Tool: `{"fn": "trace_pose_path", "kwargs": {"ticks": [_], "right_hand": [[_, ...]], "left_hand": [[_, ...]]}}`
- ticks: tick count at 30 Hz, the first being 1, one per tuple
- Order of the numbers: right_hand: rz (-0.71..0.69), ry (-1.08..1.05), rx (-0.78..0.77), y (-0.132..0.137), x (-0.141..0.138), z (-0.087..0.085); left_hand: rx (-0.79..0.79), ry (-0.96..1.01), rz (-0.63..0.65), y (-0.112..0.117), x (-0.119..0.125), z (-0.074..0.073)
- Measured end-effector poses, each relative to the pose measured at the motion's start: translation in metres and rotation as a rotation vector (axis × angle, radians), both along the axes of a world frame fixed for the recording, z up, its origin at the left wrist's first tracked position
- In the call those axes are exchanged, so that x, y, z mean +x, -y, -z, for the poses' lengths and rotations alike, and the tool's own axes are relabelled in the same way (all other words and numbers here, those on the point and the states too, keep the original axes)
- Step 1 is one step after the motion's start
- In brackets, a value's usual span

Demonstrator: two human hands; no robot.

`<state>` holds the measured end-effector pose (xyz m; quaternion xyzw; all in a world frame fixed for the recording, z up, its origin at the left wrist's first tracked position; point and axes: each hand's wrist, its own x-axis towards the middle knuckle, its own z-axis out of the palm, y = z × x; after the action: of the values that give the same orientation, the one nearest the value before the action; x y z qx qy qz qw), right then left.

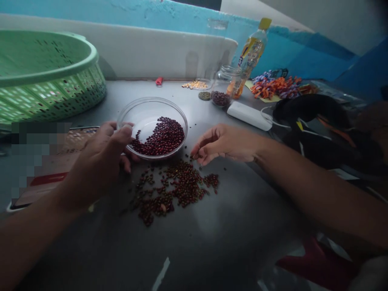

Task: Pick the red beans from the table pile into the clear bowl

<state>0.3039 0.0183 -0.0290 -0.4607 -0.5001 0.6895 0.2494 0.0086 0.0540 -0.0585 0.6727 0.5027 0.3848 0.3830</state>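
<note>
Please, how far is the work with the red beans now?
Done: a good heap of red beans already lies in the glass bowl. In hand: the left hand grips the bowl's rim, while the right hand pinches at the edge of the loose beans on the table. Left: that scattered pile, seemingly about as much as the bowl holds.

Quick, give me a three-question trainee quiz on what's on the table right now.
1. True or false: the left hand touches the bowl at its rim.
2. The loose beans lie: A in the basket; B on the table, in front of the bowl; C in the bottle.
3. Which hand is at the edge of the loose beans?
Key: 1 true; 2 B; 3 the right hand.
</note>
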Motion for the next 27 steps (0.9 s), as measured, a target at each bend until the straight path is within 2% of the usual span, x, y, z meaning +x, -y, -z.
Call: {"fn": "trace_pose_path", "kwargs": {"ticks": [3, 9, 13, 22, 27], "right_hand": [[0.045, -0.056, -0.072, -0.001, 0.000, 0.001], [0.056, -0.105, -0.105, -0.001, -0.001, 0.000], [0.042, -0.121, -0.113, -0.001, -0.001, 0.000], [-0.015, -0.195, -0.104, -0.005, 0.003, 0.008], [-0.045, -0.236, -0.112, -0.005, 0.005, 0.007]], "left_hand": [[-0.092, 0.049, -0.041, 0.000, 0.000, -0.001], [-0.115, 0.046, -0.049, 0.003, 0.005, -0.008], [-0.137, 0.067, -0.048, 0.004, 0.004, -0.008], [-0.121, -0.023, -0.078, 0.007, 0.006, -0.013], [-0.146, -0.003, -0.071, 0.005, 0.003, -0.010]]}}
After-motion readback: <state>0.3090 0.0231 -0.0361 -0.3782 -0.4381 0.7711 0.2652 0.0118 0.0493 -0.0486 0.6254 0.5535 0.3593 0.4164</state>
